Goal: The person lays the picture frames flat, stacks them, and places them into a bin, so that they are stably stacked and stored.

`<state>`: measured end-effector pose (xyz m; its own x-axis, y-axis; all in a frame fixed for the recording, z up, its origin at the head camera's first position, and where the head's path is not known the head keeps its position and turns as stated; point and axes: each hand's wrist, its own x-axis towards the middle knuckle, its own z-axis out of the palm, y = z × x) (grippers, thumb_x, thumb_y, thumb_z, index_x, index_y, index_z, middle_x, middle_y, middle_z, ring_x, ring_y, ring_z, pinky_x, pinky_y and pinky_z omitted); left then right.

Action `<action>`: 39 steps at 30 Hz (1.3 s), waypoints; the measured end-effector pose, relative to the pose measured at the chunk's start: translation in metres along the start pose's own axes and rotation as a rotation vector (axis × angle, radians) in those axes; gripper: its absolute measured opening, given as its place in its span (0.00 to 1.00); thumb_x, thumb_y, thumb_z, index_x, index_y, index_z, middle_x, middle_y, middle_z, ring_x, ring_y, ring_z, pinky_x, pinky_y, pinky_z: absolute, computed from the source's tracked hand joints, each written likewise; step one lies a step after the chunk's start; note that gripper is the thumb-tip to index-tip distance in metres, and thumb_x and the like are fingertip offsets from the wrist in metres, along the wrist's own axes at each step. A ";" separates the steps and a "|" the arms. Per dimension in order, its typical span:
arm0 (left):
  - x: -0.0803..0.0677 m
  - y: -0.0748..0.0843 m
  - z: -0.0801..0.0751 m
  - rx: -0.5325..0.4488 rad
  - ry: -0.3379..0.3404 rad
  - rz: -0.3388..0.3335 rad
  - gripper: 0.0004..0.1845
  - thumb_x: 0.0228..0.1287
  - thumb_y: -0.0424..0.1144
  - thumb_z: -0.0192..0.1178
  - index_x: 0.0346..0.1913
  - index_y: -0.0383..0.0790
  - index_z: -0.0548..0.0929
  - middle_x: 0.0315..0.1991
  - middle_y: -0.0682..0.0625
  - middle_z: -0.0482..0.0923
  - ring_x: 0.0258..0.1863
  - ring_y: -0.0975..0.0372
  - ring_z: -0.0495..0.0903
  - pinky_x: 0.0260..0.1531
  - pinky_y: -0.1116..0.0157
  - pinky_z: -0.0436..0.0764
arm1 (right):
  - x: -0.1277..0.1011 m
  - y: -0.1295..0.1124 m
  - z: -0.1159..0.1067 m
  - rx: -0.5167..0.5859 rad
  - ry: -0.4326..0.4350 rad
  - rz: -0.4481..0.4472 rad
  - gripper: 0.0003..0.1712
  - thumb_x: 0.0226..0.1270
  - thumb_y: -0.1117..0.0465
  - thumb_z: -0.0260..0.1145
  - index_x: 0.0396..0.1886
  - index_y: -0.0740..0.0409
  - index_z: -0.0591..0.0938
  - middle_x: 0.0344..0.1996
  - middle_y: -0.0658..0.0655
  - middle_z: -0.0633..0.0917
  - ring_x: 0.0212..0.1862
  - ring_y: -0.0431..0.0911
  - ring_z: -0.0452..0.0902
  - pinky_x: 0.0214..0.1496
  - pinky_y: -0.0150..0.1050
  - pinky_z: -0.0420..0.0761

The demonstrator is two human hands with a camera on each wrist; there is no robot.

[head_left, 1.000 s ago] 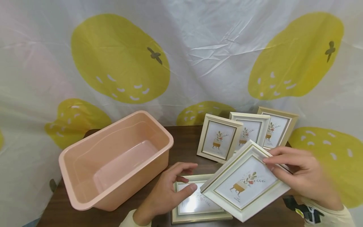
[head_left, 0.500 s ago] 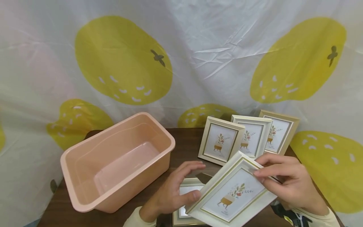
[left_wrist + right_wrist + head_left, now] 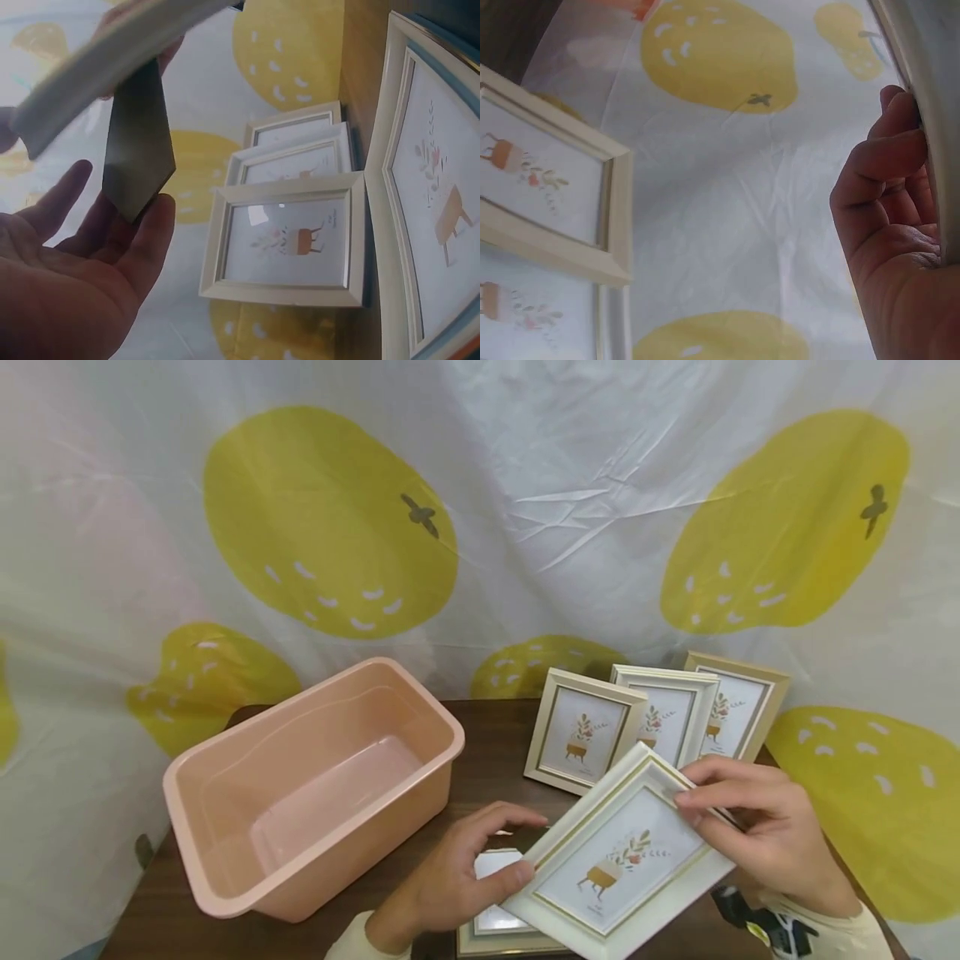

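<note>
A white picture frame (image 3: pixel 618 860) with a gold inner line and a potted-plant print is tilted over the table. My right hand (image 3: pixel 772 827) grips its upper right edge, thumb on the front and fingers behind. My left hand (image 3: pixel 457 872) is at its left corner, thumb tip at the edge. In the left wrist view, the dark back stand (image 3: pixel 139 142) sticks out from the frame, and fingertips of my left hand (image 3: pixel 90 270) are against its lower end. Beneath lies another picture frame (image 3: pixel 506 947), face up and partly covered.
Three picture frames stand upright in a row at the back right: a beige one (image 3: pixel 532 760), a white one (image 3: pixel 705 710) and a tan one (image 3: pixel 772 693). A pink plastic bin (image 3: pixel 367 843) stands on the dark table (image 3: pixel 491 760) at left. A fruit-patterned curtain (image 3: pixel 495 552) hangs behind.
The held white frame has moved left and slightly down with my right hand, to my left thumb. It covers more of the lying frame. My left hand has shifted slightly right.
</note>
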<state>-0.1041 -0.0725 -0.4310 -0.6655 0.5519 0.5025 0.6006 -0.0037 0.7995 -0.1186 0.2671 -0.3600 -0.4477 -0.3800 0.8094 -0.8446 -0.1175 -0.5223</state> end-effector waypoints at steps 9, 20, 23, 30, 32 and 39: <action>-0.006 0.008 0.004 -0.059 0.102 -0.172 0.23 0.74 0.36 0.65 0.70 0.47 0.78 0.64 0.48 0.82 0.60 0.61 0.82 0.56 0.63 0.87 | -0.016 0.015 -0.006 -0.030 0.127 0.116 0.19 0.50 0.91 0.68 0.42 0.77 0.88 0.46 0.60 0.89 0.43 0.41 0.86 0.41 0.25 0.86; -0.017 0.012 0.011 -0.162 0.193 -0.205 0.25 0.73 0.30 0.65 0.71 0.42 0.77 0.67 0.44 0.78 0.62 0.61 0.80 0.56 0.64 0.87 | -0.030 0.025 0.000 -0.029 0.234 0.209 0.28 0.45 0.96 0.61 0.44 0.75 0.89 0.45 0.61 0.89 0.43 0.41 0.87 0.37 0.25 0.86; -0.021 0.008 0.014 -0.188 0.219 -0.195 0.26 0.73 0.28 0.65 0.71 0.42 0.76 0.67 0.41 0.76 0.64 0.60 0.80 0.60 0.62 0.86 | -0.035 0.027 0.007 -0.031 0.275 0.246 0.28 0.46 0.96 0.60 0.44 0.76 0.89 0.45 0.59 0.90 0.43 0.41 0.86 0.36 0.24 0.85; -0.032 -0.004 0.018 -0.282 0.286 -0.184 0.28 0.72 0.23 0.61 0.73 0.34 0.72 0.64 0.32 0.74 0.57 0.62 0.81 0.56 0.65 0.87 | -0.042 0.029 0.026 0.000 0.342 0.332 0.21 0.53 0.94 0.61 0.44 0.79 0.87 0.45 0.57 0.91 0.46 0.40 0.87 0.37 0.26 0.86; -0.035 -0.006 0.018 -0.311 0.297 -0.206 0.28 0.72 0.22 0.61 0.73 0.33 0.71 0.63 0.30 0.73 0.55 0.63 0.82 0.51 0.67 0.88 | -0.044 0.029 0.030 -0.014 0.361 0.406 0.20 0.56 0.92 0.62 0.45 0.78 0.87 0.45 0.53 0.91 0.44 0.38 0.88 0.35 0.27 0.87; -0.042 -0.006 0.017 -0.338 0.340 -0.384 0.30 0.72 0.25 0.61 0.75 0.41 0.72 0.67 0.34 0.72 0.55 0.62 0.81 0.47 0.64 0.89 | -0.050 0.030 0.044 -0.063 0.355 0.607 0.17 0.64 0.85 0.65 0.48 0.71 0.89 0.47 0.50 0.90 0.40 0.35 0.86 0.31 0.31 0.87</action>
<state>-0.0722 -0.0814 -0.4628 -0.9440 0.2695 0.1904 0.1535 -0.1521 0.9764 -0.1084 0.2423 -0.4277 -0.9047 -0.0377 0.4243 -0.4260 0.0774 -0.9014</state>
